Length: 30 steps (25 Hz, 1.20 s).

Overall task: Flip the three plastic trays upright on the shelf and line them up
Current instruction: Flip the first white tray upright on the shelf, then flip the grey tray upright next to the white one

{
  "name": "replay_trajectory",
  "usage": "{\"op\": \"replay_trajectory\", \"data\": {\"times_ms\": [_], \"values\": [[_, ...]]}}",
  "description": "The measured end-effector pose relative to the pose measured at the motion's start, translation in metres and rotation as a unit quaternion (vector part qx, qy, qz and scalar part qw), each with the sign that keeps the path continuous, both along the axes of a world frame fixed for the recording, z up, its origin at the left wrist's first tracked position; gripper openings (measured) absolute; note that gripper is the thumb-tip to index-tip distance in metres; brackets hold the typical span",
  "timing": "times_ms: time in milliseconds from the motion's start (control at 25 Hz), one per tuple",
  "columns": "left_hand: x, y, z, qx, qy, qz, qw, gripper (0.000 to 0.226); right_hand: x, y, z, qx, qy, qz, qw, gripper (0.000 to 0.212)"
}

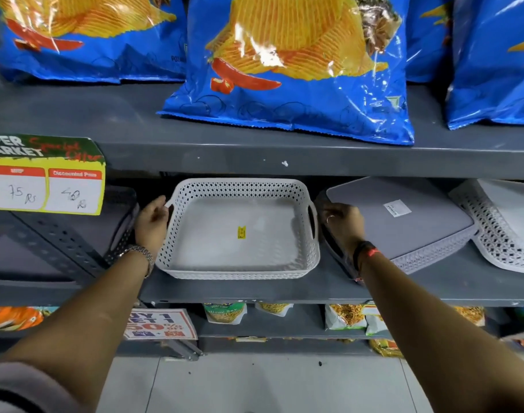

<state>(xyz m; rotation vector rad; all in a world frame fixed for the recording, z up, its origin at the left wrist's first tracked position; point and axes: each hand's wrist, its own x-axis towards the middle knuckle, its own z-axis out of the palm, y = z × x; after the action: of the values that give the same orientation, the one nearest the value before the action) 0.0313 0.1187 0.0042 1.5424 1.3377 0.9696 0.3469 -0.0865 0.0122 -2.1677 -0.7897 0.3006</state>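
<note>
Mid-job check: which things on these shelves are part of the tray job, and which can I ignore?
Job:
upright white tray
upside-down grey tray
upside-down tray at far right
left hand and right hand, either side of the upright tray

Ignore:
chip bags
price sign
snack packets below

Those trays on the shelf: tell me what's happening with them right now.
A person is sorting plastic trays on a grey shop shelf. The white tray in the middle already sits upright. The left hand is at its left handle; the right hand rests at the near edge of the grey tray, which lies upside down with a label on its base. A third tray at the far right is also overturned, so two remain to flip.
</note>
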Motion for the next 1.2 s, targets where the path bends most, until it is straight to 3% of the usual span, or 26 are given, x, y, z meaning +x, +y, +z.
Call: {"op": "replay_trajectory", "data": {"times_ms": [400,560,720,960,1080,1200], "values": [[0.050,-0.077,0.031,0.153,0.087,-0.065,0.982,0.036,0.081,-0.139,0.016,0.117,0.062,-0.093,0.987,0.025],[0.088,-0.164,0.022,0.170,0.104,-0.106,0.974,0.041,0.132,-0.206,0.012,0.130,0.047,-0.094,0.986,0.017],[0.132,-0.237,0.018,0.255,0.113,-0.108,0.954,0.045,0.180,-0.249,-0.002,0.122,0.029,-0.094,0.988,0.021],[0.184,-0.310,-0.027,0.143,0.138,-0.220,0.955,0.058,0.237,-0.274,-0.022,0.056,0.086,-0.034,0.994,0.021],[0.210,-0.304,-0.044,0.109,0.189,-0.195,0.956,0.049,0.276,-0.244,-0.037,0.107,0.205,-0.006,0.973,0.032],[0.234,-0.293,-0.048,0.106,0.242,-0.166,0.950,0.054,0.295,-0.226,-0.050,0.134,0.293,-0.003,0.947,0.018]]}}
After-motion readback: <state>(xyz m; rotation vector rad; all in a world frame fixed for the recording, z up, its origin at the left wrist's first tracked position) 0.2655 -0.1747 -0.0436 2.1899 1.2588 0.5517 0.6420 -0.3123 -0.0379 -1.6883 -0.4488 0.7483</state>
